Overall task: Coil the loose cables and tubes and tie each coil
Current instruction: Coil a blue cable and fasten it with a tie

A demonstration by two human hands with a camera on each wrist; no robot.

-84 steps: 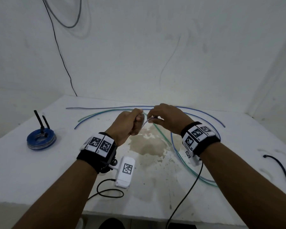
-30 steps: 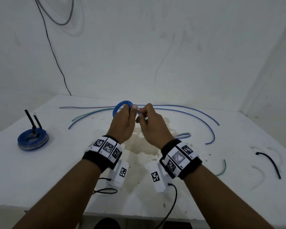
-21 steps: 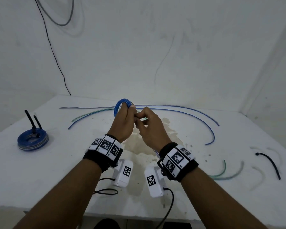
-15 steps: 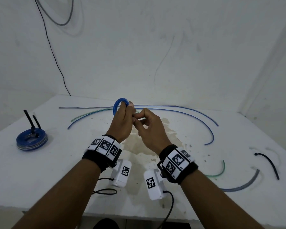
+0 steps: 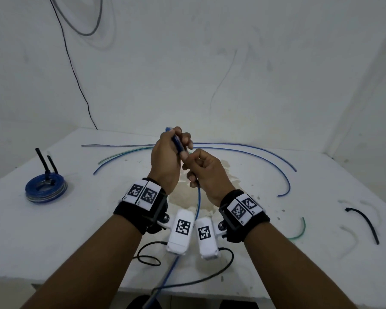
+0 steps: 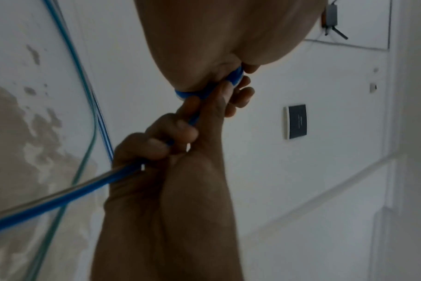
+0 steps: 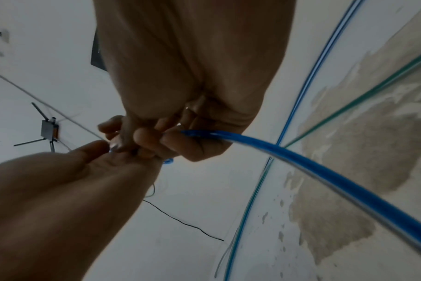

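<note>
Above the middle of the white table [image 5: 76, 219], my left hand [image 5: 176, 144] grips a small coil of blue tube [image 5: 177, 145]; only its edge shows between thumb and fingers. In the left wrist view the coil [image 6: 232, 78] sits under the palm. My right hand [image 5: 193, 171], just right of and below the left, is curled round the loose run of the same blue tube [image 7: 301, 167]. That run [image 5: 197, 201] drops between my wrists and goes over the table's front edge.
A tied blue coil [image 5: 45, 190] with black ties stands at the left. Loose blue [image 5: 265, 159], green [image 5: 125, 152] and clear [image 5: 116, 145] tubes lie across the back. A green tube end [image 5: 300, 230] and a black tie [image 5: 366, 221] lie at the right.
My right hand has slid back along the blue tube toward me. The loose run now hangs between my wrists instead of lying on the right of the table. The left hand has tilted the coil.
</note>
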